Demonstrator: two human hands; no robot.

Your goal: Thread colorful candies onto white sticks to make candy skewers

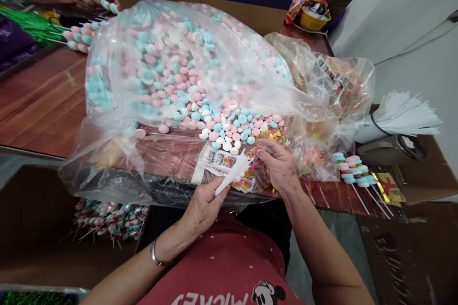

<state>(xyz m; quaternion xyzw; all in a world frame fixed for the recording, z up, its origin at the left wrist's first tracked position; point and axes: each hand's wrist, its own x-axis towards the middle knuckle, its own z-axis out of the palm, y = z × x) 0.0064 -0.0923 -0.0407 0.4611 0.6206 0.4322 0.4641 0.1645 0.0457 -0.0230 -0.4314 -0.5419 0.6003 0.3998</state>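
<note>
- My left hand [204, 205]: fingers closed on white sticks [232, 174].
- My right hand [277, 164]: fingertips pinched at ring candies [274, 136]; next, I judge, threading needs one stick steadied.

Single head-worn camera, looked forward and steeply down, sat close over the worktop [43, 105], took in the wearer's own forearms, co-workers' hands at the far edge

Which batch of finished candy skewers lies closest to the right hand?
The candy skewers on the table just beside the right hand, sticks pointing toward the person. The others lie far left by a co-worker or below the table.
</note>
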